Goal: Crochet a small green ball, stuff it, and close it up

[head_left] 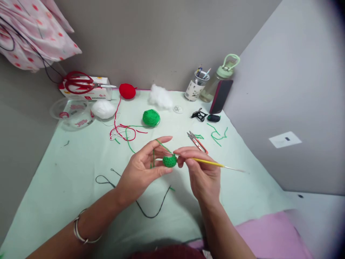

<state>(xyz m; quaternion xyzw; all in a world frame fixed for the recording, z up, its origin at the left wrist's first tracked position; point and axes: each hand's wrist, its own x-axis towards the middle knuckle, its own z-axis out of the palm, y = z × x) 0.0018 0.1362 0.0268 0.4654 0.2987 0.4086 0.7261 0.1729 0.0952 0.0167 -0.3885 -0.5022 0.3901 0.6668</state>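
Note:
My left hand (142,165) pinches a small green crochet piece (169,161), cup-shaped, between thumb and fingers. Green yarn (163,145) runs over its raised index finger. My right hand (203,172) grips a yellow-handled crochet hook (207,162), its metal tip at the top edge of the crochet piece. The hook's other thin metal end points right. Behind the hands sits a green yarn ball (151,118), with a strand trailing left and down toward my left hand. Orange-handled thread snips (197,142) lie just beyond my right hand.
A red yarn ball (127,91), white yarn ball (103,109), white stuffing (161,96) and red scissors (81,83) on a box line the back. At back right stand a pen cup (196,86), bottle (215,81) and phone (221,96). A black cord (151,217) lies in front.

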